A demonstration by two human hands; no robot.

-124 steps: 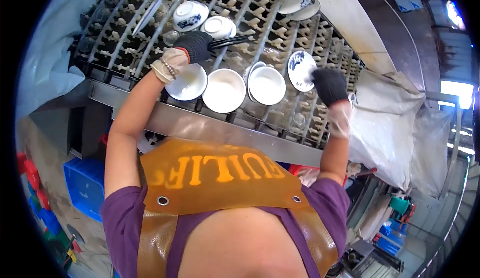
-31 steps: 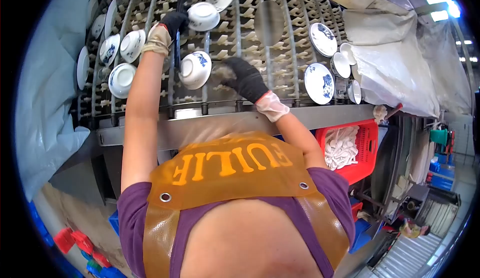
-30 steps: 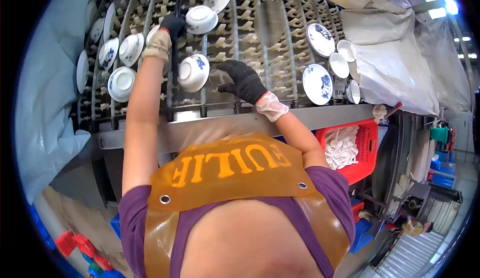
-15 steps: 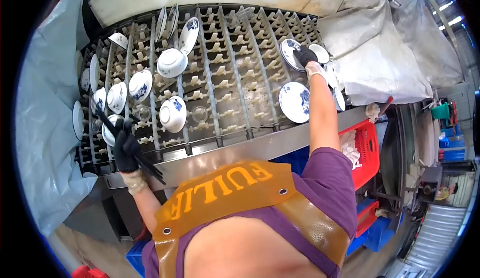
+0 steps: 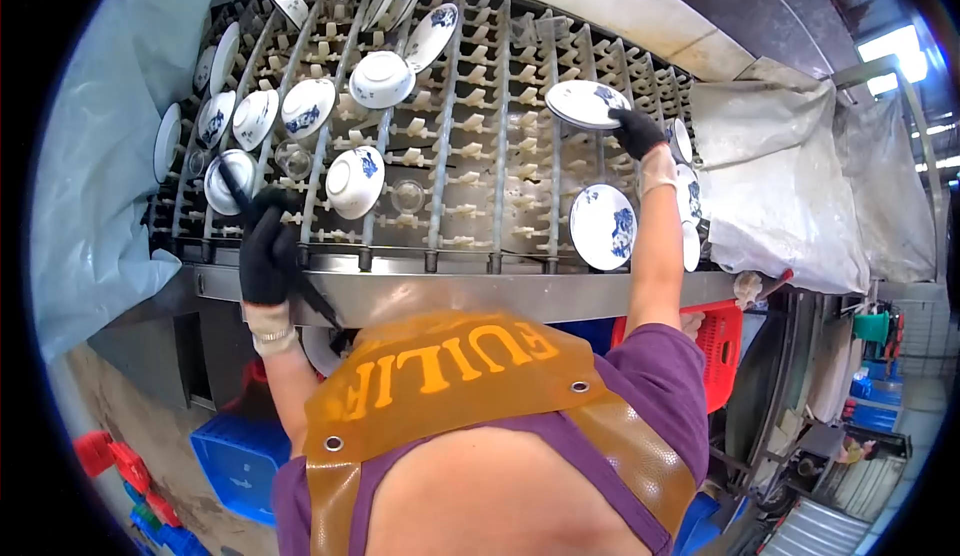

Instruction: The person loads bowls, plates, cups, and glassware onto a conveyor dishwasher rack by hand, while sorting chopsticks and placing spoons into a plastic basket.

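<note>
In a dark glove, my left hand (image 5: 268, 251) is closed around black chopsticks (image 5: 236, 186) near the front left of the pegged rack (image 5: 470, 146). One end of the chopsticks passes over an upturned bowl (image 5: 232, 188). My right hand (image 5: 638, 134), also gloved, grips the rim of a stack of white plates (image 5: 582, 104) above the rack's right side. A blue-patterned plate (image 5: 603, 227) leans on the rack below that hand. Between the hands, a patterned bowl (image 5: 355, 183) stands tilted beside a clear glass (image 5: 408, 196).
More bowls and plates stand at the rack's left and back. A metal ledge (image 5: 480, 293) runs along its front. Below are a blue crate (image 5: 238, 466) and a red basket (image 5: 722, 356). Plastic sheets hang at both sides, with small bowls by the right one.
My right hand has taken hold of the plates at the right and moved them left, off their place. My left hand has come from the rack's back to its front left, still holding the chopsticks.
</note>
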